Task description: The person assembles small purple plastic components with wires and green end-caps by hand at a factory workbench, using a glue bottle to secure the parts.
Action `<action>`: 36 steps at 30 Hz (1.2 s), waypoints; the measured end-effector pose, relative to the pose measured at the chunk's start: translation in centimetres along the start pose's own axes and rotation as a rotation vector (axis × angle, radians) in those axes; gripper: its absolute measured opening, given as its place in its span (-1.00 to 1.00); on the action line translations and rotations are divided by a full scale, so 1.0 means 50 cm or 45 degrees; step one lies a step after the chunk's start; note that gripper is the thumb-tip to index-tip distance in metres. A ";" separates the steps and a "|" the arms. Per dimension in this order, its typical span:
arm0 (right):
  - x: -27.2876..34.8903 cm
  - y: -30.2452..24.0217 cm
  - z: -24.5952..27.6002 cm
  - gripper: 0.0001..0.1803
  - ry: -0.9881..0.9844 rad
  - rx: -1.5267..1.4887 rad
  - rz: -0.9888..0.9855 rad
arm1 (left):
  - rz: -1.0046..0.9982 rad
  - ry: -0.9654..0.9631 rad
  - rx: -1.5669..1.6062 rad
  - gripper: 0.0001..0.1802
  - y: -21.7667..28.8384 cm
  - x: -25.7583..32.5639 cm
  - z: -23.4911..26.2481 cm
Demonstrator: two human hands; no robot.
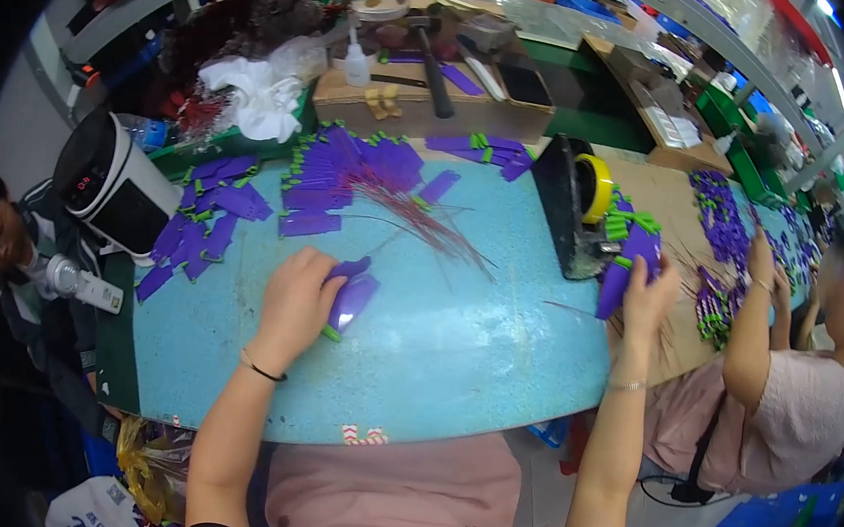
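My left hand [296,298] is closed on a flat purple piece [354,298] with a green end, over the blue work surface [444,356]. A second purple edge shows by its fingers, and I cannot tell if it is a separate piece. On the right, beside a black tape dispenser [559,210] with a yellow tape roll [594,190], my right hand [652,299] has its fingers on another flat purple piece [632,267] with a green tab. More green tabs gather behind it. Thin dark red wires [425,226] lie loose in the middle.
Rows of purple pieces [350,167] lie at the back, with more strewn left near a white-and-black appliance [118,182]. A wooden box [475,118] carries a hammer [434,69] and a white bottle [356,62]. A co-worker [783,385] sits right; another person [17,248] is left.
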State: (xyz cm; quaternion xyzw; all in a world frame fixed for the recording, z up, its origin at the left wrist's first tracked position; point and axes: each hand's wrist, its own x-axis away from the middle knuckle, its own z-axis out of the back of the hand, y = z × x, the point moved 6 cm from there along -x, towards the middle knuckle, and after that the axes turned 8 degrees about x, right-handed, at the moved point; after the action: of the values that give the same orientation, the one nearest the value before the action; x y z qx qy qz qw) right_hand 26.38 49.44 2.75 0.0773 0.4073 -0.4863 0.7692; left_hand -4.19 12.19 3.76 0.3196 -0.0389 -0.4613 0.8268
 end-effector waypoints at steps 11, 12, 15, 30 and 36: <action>0.333 -0.426 0.150 -0.69 -1.013 -1.811 -0.258 | 0.349 0.111 1.974 -0.77 0.204 0.098 -0.122; 0.337 -0.426 0.150 -0.69 -1.015 -1.812 -0.270 | 0.357 0.179 1.979 -0.76 0.201 0.103 -0.122; 0.312 -0.421 0.178 -0.82 -0.886 -2.010 -0.287 | 0.225 0.211 1.764 -0.71 0.176 0.107 -0.097; 0.265 -0.422 0.249 -0.82 -0.727 -1.340 0.381 | -0.445 0.077 0.592 -0.82 0.218 0.117 0.007; 0.298 -0.437 0.212 -0.82 -0.604 -1.329 0.232 | -0.253 0.441 0.360 -0.80 0.211 0.156 -0.021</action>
State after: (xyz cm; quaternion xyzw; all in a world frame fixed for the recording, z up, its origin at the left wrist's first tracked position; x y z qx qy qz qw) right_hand 17.40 22.48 5.32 -0.3886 0.4013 -0.1567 0.8145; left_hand 8.42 10.47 7.10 0.5086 0.0711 -0.4685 0.7189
